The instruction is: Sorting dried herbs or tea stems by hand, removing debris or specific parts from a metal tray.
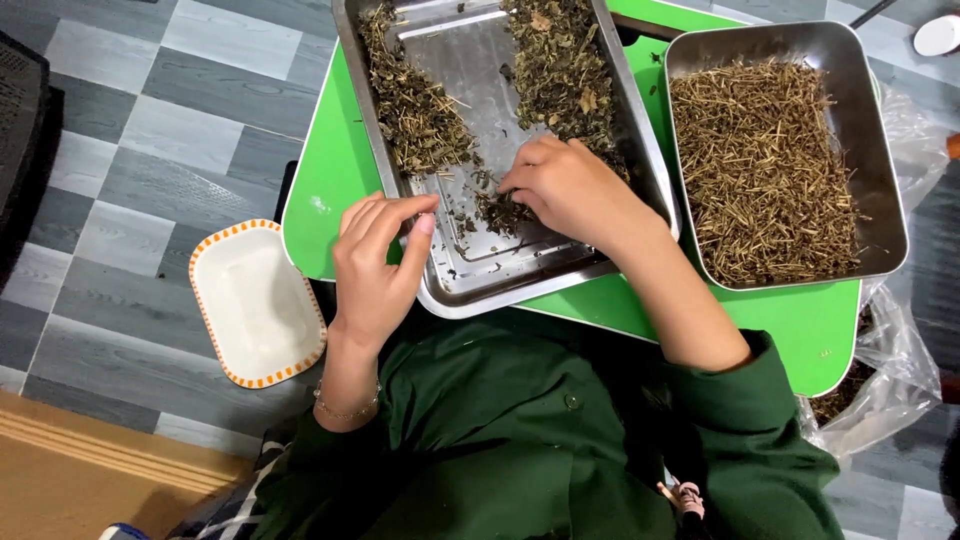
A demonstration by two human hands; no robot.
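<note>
On the green table sit 2 metal trays side by side. The nearer tray holds dried leaves pushed into 2 heaps along its sides, with bare metal down the middle. The right hand lies inside this tray, fingers curled down onto a small dark clump of leaves near the front edge; whether it pinches any cannot be told. The left hand hovers over the tray's front left corner, thumb and forefinger pressed together, perhaps on a tiny bit too small to make out. The second tray, to the right, is filled with dry pale stems. A white dish with an orange rim rests left of the table, just beside the left wrist. A clear plastic bag hangs off the table's right edge. Grey tiles cover the floor.
</note>
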